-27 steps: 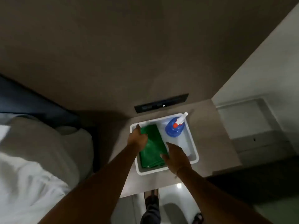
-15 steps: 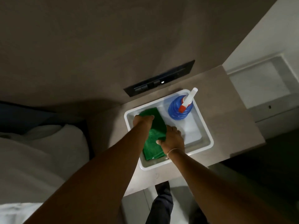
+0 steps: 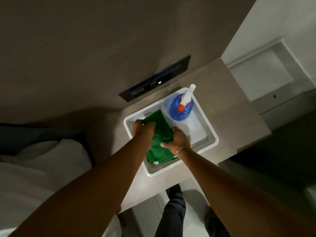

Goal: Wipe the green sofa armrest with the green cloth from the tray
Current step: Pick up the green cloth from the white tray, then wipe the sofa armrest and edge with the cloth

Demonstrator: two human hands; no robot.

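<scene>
Fingers: both sets are curled down into the green cloth (image 3: 162, 134). The fingers of the left hand (image 3: 142, 130) are closed on the far left part. The fingers of the right hand (image 3: 177, 140) are closed on the right edge, with the thumb tucked on top.
Cloth: it is bunched between the two hands and is inside the white tray (image 3: 214, 136), on the left side. The near end lies folded on the tray floor.
Tray: it is set on the bench (image 3: 239, 117). A blue spray bottle (image 3: 180, 108) is stood in the far right corner, near the cloth but apart from it.
How it handles: the cloth looks soft, light and floppy. It is likely to sag and fall open when lifted.
Where to hold: a good handful in the middle is best, so no loose end is dragged against the bottle.
Sofa armrest: it is not seen.
Job so far: the cloth is gripped but not yet lifted out.
</scene>
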